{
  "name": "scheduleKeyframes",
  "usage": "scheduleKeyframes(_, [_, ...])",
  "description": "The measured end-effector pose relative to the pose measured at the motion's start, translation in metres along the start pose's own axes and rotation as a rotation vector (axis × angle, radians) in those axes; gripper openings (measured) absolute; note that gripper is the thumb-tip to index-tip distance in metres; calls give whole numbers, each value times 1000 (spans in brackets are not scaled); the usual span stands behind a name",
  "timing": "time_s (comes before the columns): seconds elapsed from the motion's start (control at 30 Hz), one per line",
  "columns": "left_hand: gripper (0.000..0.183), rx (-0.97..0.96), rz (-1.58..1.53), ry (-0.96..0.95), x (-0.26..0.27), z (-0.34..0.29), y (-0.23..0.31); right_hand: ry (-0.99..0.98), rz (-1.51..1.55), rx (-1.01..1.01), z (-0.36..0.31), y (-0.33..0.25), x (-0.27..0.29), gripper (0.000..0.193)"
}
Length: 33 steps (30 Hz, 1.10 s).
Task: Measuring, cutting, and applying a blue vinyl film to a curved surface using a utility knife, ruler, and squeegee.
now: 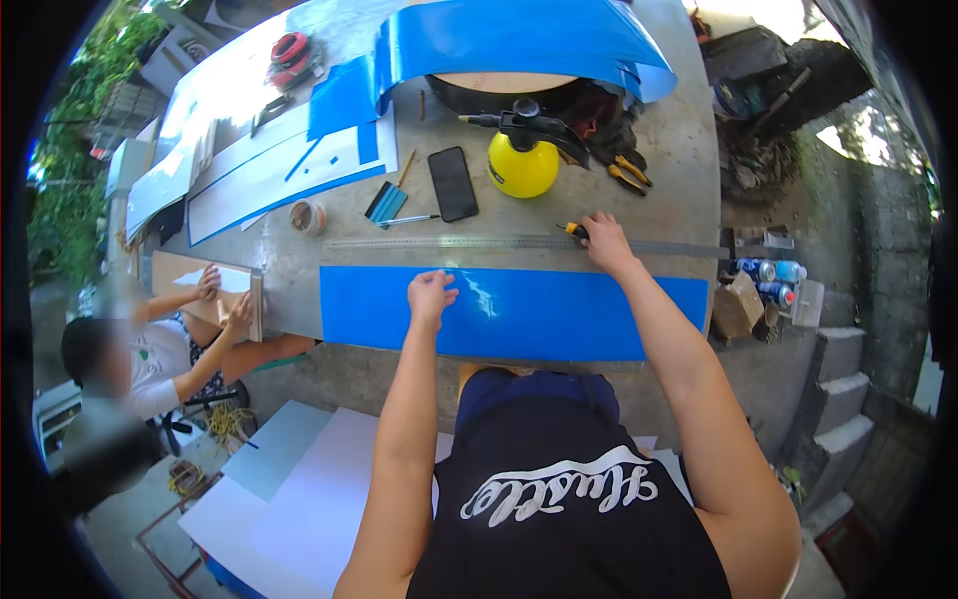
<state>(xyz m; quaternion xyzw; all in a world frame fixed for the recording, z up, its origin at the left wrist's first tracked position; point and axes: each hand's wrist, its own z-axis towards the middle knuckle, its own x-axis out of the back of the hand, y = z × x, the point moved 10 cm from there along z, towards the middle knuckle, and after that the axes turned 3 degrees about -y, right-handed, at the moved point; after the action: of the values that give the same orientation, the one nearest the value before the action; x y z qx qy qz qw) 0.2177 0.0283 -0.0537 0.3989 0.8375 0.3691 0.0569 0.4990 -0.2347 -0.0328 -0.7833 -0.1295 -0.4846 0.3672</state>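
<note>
Fingers of the right hand [604,241] wrap a yellow-and-black tool [576,231]; the left hand [431,298] curls loosely, grip unclear to me.
The blue strip [529,317] lies flat, apparently trimmed straight, just beside the steel ruler [469,243]; I can't tell what remains.

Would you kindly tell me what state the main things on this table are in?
Phone: face up, screen dark
Spray bottle: standing upright
Front blue sheet: spread flat
Far blue sheet: curled at its right end
Ruler: lying flat
Pliers: lying down
Jar: standing; open or closed unclear
Yellow-and-black tool: held in the right hand
</note>
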Motion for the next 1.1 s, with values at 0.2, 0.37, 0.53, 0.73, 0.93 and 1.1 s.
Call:
scheduleKeyframes(0.2, [27, 48, 89, 78, 14, -91, -105, -36, -169, 122, 7, 26, 18, 42])
scheduleKeyframes(0.37, [27, 60, 172, 184, 38, -173, -191, 47, -107, 184, 3, 5, 48, 53])
scheduleKeyframes(0.53, [24, 75, 269, 331, 61, -201, -203, 179, -72, 266, -36, -32, 43, 51])
scheduleKeyframes(0.73, [21, -70, 238, 451, 84, -178, -129, 51, 72, 350, -104, -87, 4, 44])
scheduleKeyframes(0.93, [23, -294, 181, 628, 153, -124, -64, -104, 68, 421, -147, -109, -12, 41])
scheduleKeyframes(1.1, [31, -482, 411, 660, 211, -43, 27, 9, -44, 180, -145, -88, 18, 36])
